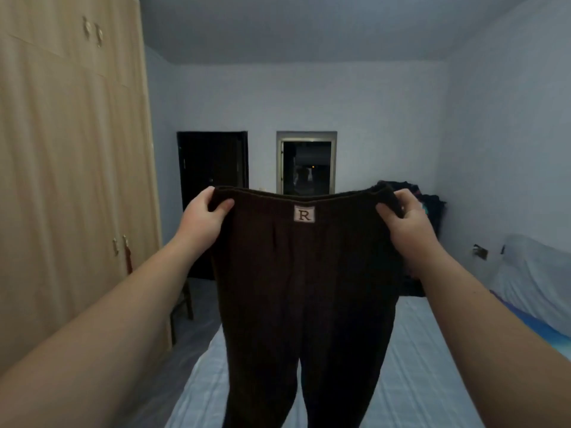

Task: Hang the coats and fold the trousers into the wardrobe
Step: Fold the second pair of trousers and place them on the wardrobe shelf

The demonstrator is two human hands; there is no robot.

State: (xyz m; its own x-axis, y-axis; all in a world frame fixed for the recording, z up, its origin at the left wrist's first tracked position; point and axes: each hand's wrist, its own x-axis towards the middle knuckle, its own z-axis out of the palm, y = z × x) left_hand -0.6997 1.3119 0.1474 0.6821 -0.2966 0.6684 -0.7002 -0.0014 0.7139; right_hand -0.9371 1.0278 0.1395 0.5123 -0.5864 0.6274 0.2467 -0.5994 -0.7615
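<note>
A bed [432, 366] with a pale blue checked cover fills the lower middle, a white pillow [537, 282] along its right edge. At its far right corner lies a dark heap [429, 208], possibly clothes. The back wall holds a dark door [210, 168] and a window [307, 163].

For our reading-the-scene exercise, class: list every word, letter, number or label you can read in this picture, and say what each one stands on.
"R": a single capital letter on a small pale square label sewn just below the waistband of the dark brown trousers, which the left hand and right hand hold up by the waistband.
No other text is readable; the wardrobe, walls and bed show none.
</note>
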